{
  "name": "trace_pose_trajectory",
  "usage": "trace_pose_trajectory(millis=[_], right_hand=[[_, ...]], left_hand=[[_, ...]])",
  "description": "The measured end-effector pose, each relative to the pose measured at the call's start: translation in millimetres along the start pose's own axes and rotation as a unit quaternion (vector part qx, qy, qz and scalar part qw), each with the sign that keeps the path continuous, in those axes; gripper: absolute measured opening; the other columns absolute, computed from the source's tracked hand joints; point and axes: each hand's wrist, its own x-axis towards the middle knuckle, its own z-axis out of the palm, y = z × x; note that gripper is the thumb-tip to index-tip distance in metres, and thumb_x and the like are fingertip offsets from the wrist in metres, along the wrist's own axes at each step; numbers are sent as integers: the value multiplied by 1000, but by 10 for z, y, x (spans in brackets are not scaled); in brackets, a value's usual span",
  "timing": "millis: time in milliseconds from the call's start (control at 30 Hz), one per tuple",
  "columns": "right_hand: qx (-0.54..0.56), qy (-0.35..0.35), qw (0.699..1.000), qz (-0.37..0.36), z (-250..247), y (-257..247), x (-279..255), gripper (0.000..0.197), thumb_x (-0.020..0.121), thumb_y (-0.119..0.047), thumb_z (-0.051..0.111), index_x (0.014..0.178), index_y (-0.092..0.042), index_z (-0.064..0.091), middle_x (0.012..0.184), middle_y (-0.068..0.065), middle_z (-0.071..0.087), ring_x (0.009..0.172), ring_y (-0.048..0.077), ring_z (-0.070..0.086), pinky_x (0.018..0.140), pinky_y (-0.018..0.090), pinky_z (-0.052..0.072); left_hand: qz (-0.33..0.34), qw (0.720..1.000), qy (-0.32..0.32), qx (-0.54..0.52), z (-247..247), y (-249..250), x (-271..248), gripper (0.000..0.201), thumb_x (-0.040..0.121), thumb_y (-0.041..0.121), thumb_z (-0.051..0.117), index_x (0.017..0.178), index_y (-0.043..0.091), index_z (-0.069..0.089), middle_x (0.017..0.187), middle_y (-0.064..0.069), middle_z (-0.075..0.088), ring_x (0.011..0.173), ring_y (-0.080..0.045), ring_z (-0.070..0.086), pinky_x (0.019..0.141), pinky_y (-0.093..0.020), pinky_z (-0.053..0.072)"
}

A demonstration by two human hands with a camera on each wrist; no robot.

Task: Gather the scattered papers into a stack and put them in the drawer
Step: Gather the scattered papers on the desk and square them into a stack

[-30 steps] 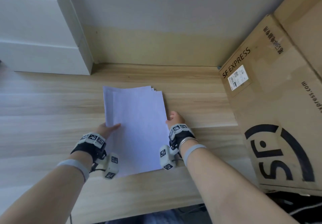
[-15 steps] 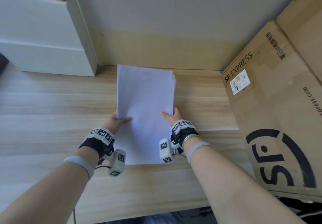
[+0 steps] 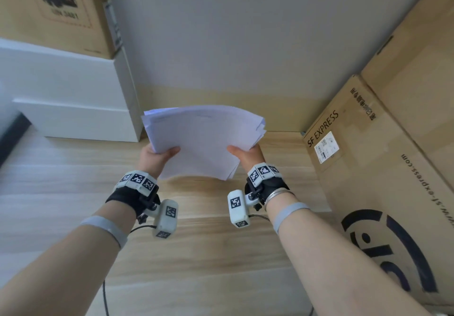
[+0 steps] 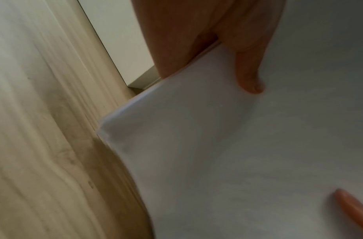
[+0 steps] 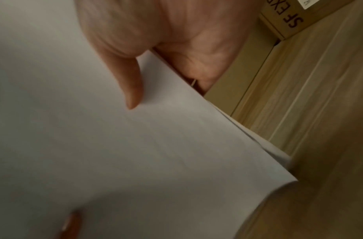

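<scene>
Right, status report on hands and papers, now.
Left hand and right hand both grip the paper stack. Stack lifted clear of the desk, edges uneven. No open drawer in view.

Bright head view; dim, blurred wrists.
</scene>
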Motion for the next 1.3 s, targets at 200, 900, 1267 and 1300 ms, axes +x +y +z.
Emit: trace_pose_trajectory(millis=[200,900,1267,1300], right_hand=[[24,1,1000,-11,48,-94,-45,33,78,0,72,109,2,62,88,2,62,66,3,58,48,0,46],[105,75,984,-126,149,-496,39,23,95,-11,46,77,-25,54,69,-2,61,69,8,57,73,24,43],[-546,-18,791,-276,159,-850,37,28,79,-41,66,101,-26,61,101,-3,69,101,21,61,84,31,41],[-567,-43,778,-268,206,-898,36,29,79,-40,66,104,-27,60,105,-2,68,102,23,61,80,29,41]], left_hand=[[34,995,35,-83,-24,249,-51,30,67,24,79,87,25,58,89,5,62,82,-11,60,80,-29,46],[101,993,41,-49,63,386,95,18,77,25,68,82,34,54,82,7,58,75,-10,55,70,-22,46],[40,998,30,25,83,-115,171,29,86,-2,58,69,22,57,52,18,64,65,-8,51,63,-21,42],[50,998,32,32,116,-111,166,27,86,-3,57,70,19,57,59,13,62,65,-7,51,62,-20,42]])
